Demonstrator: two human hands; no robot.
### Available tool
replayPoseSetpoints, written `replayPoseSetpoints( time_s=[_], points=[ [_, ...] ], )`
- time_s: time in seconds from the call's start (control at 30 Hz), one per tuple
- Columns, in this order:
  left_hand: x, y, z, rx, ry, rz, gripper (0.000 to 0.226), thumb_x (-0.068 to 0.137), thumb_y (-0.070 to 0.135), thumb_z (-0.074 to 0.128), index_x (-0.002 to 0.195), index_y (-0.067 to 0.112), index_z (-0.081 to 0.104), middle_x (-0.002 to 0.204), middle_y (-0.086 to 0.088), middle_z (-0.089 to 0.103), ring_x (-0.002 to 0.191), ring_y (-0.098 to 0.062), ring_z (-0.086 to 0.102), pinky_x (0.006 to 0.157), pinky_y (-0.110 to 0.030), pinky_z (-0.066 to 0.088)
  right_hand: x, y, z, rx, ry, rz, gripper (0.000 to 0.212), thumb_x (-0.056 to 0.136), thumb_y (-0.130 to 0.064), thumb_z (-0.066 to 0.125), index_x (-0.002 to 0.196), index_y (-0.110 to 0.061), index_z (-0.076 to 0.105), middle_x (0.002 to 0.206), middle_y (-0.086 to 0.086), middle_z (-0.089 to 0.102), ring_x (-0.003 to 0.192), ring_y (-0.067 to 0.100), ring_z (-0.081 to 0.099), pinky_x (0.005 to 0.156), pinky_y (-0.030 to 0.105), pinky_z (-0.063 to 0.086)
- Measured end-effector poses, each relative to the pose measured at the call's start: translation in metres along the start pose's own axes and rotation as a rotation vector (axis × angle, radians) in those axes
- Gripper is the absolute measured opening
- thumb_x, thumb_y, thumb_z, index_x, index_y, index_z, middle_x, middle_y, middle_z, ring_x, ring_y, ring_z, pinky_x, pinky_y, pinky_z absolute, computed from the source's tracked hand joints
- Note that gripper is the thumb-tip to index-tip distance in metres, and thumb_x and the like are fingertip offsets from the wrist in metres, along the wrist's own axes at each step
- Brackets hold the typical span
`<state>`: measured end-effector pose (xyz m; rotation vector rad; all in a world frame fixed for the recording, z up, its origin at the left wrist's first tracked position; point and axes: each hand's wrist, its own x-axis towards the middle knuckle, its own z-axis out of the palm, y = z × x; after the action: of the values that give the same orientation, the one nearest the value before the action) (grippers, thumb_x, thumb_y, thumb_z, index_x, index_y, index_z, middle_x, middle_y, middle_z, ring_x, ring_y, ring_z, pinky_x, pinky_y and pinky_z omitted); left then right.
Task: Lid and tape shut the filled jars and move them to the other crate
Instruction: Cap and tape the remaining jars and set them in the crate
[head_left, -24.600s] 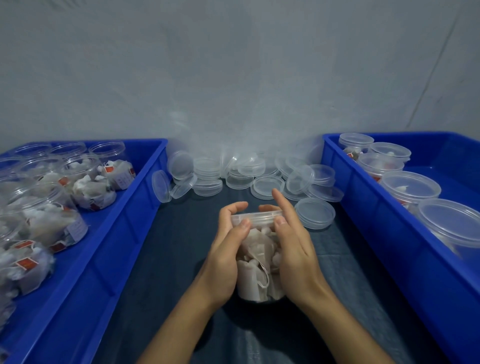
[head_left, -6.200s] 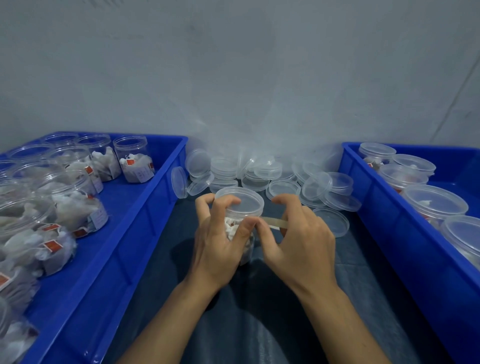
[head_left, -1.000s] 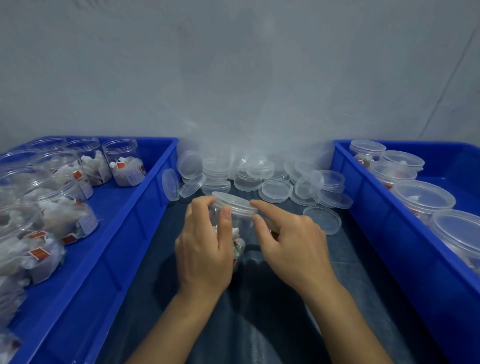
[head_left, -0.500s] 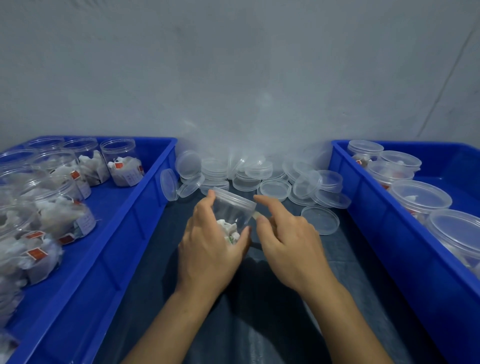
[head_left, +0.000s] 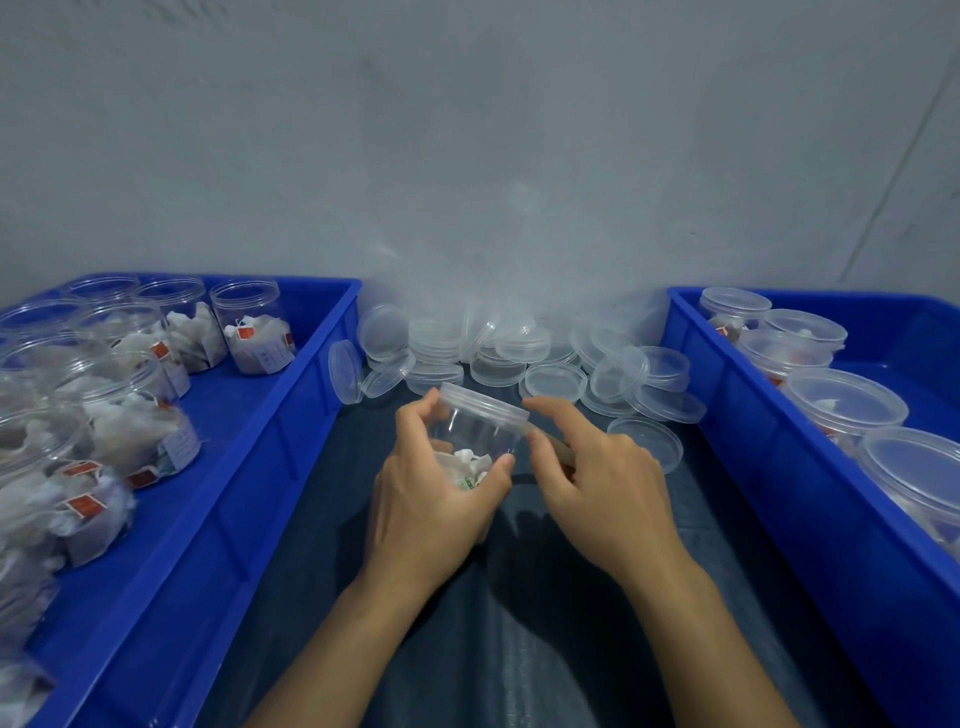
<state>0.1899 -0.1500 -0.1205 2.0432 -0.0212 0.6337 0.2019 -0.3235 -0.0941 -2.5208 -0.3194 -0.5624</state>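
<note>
Clear plastic jar (head_left: 480, 434), lidded and part-filled with white sachets, sits tilted at centre frame, its lid end leaning toward one o'clock. Left hand (head_left: 434, 493) grasps its body; right hand (head_left: 597, 480) reaches its lid rim with forefinger extended, a tan tape strip (head_left: 558, 449) under the thumb. Two blue crates flank a dark cloth (head_left: 519, 623): left crate (head_left: 270, 467) at nine o'clock holds unlidded jars, right crate (head_left: 769, 467) at three o'clock five lidded ones. Loose lids (head_left: 519, 353) pile at twelve. Sachet labels too blurred to read.

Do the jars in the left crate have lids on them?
No, the jars in the left crate stand with open mouths.
</note>
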Motion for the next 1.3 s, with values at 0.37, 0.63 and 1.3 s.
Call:
replayPoseSetpoints(
  time_s=[0.37, 0.63, 1.3],
  points=[
    [0.002, -0.001, -0.001, -0.038, -0.052, -0.059, 0.083, 0.066, 0.066, 0.074, 0.136, 0.039, 0.039, 0.128, 0.013, 0.067, 0.106, 0.017, 0.057, 0.076, -0.004, 0.042, 0.0, -0.001, -0.003, -0.013, 0.017, 0.042, 0.039, 0.096, -0.062, 0.029, 0.129, -0.055, 0.05, 0.062, -0.009, 0.061, 0.079, 0.027, 0.066, 0.079, 0.046, 0.054],
    [0.003, -0.001, -0.005, 0.001, -0.089, -0.013, 0.073, 0.073, 0.06, 0.08, 0.13, 0.043, 0.039, 0.123, 0.018, 0.065, 0.101, 0.013, 0.061, 0.078, -0.01, 0.043, -0.003, -0.007, 0.002, -0.098, 0.184, -0.021, 0.038, 0.095, -0.055, 0.042, 0.126, -0.048, 0.064, 0.065, -0.003, 0.068, 0.074, 0.034, 0.069, 0.064, 0.04, 0.052],
    [0.015, 0.0, -0.016, -0.118, 0.066, -0.107, 0.057, 0.077, 0.084, 0.054, 0.103, 0.034, 0.046, 0.096, 0.016, 0.066, 0.085, 0.002, 0.066, 0.07, -0.025, 0.046, -0.007, -0.028, -0.006, 0.067, -0.004, -0.079, 0.053, 0.095, -0.063, 0.027, 0.138, -0.045, 0.051, 0.067, -0.006, 0.065, 0.072, 0.028, 0.065, 0.074, 0.045, 0.052]
  ],
)
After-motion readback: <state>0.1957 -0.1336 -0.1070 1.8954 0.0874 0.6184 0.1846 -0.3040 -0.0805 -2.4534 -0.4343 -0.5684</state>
